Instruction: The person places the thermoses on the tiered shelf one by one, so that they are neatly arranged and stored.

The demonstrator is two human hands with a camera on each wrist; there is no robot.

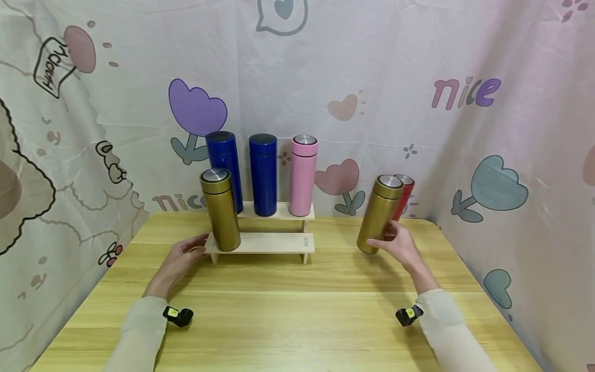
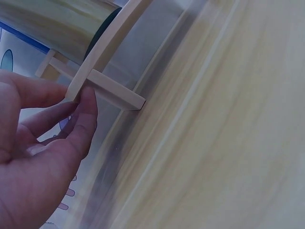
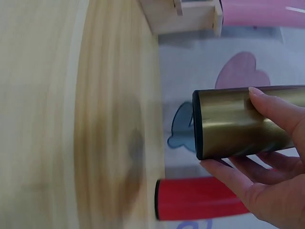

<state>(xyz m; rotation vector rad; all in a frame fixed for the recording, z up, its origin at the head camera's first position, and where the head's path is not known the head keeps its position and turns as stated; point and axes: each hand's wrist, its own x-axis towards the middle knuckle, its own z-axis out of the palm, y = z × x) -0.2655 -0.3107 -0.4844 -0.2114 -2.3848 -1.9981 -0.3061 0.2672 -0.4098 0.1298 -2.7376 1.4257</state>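
My right hand point(image 1: 401, 245) grips a gold thermos bottle point(image 1: 379, 214) round its lower part. In the right wrist view the black base of this gold thermos point(image 3: 238, 124) is apart from the table, and the bottle leans slightly. Just behind it stands a red thermos point(image 3: 200, 198), partly hidden in the head view. My left hand point(image 1: 183, 258) pinches the left end of a two-tier wooden stand point(image 1: 274, 243) between thumb and fingers. Another gold thermos point(image 1: 222, 212) stands upright on the left of the lower tier.
On the upper tier stand a blue thermos point(image 1: 228, 165) at the left, a second blue thermos point(image 1: 264, 175) in the middle and a pink thermos point(image 1: 303, 175) at the right. The wooden table point(image 1: 297, 320) ends at a patterned cloth point(image 1: 395, 62) behind.
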